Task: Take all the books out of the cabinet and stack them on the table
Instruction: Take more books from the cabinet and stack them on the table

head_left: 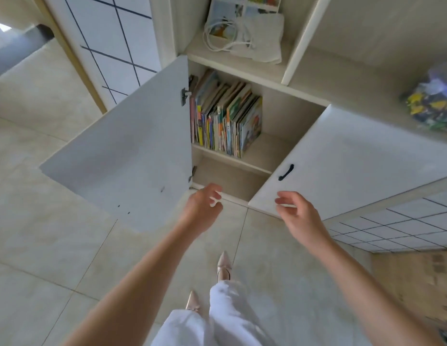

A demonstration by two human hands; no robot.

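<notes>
A row of several colourful thin books point(227, 118) stands upright on the upper shelf of the low white cabinet point(264, 158), pressed against its left wall. The left door point(122, 156) is swung wide; the right door point(342, 161) with a black handle is shut. My left hand point(205, 208) hovers in front of the lower compartment with fingers curled and apart, holding nothing. My right hand point(299, 216) is held out beside it, in front of the right door's lower corner, also empty with fingers apart. Both hands are below the books and clear of them.
An open shelf above holds a white cable point(222, 38), folded cloth point(264, 41) and picture books. A bag of coloured pieces point(432, 101) sits at the right. Tiled floor point(42, 245) lies around my feet; a cardboard box point(417, 283) stands at lower right.
</notes>
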